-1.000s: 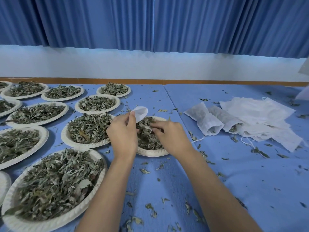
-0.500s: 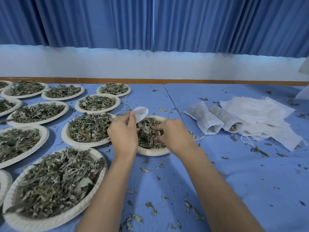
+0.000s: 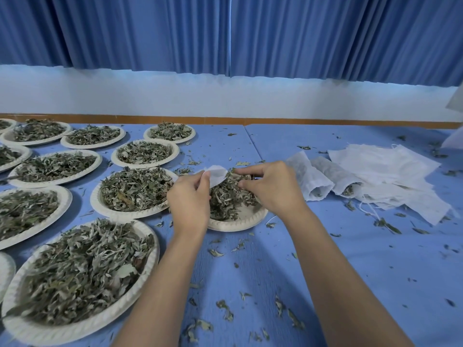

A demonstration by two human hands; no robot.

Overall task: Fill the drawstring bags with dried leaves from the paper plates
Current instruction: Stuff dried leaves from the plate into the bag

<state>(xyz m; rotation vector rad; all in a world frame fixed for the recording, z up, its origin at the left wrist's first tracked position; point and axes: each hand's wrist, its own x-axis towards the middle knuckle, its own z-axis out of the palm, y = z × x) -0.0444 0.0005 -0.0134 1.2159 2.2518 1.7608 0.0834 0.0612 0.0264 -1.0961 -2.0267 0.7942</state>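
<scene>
Nearest me, a heaped paper plate [image 3: 82, 324] sits untouched. Over the middle plate [image 3: 240, 220] my left hand [image 3: 190, 199] pinches a drawstring bag [image 3: 216, 175] while my right hand [image 3: 273, 189] clutches dried leaves [image 3: 225, 199]. Beyond lie two filled bags [image 3: 308, 181] and an empty stack [image 3: 383, 166]. I judge it early days.

The curtain [image 3: 150, 33] is deep blue, striped lighter and darker by its vertical pleats; the wall [image 3: 225, 96] beneath is white with a bluish cast; a narrow band [image 3: 225, 120] behind the bench [image 3: 350, 259] is orange-brown; the bench is plain mid-blue, speckled with dark green leaf scraps [image 3: 215, 252]; the paper plates [image 3: 238, 222] are cream-white with ribbed, embossed rims; the dried leaves [image 3: 80, 271] are grey-green mixed with silvery pale pieces; the drawstring bag [image 3: 216, 172] pinched by the left hand [image 3: 189, 196] is white; the filled bags [image 3: 305, 176] are white with green showing through; the stack of empty bags [image 3: 383, 166] is white.
</scene>
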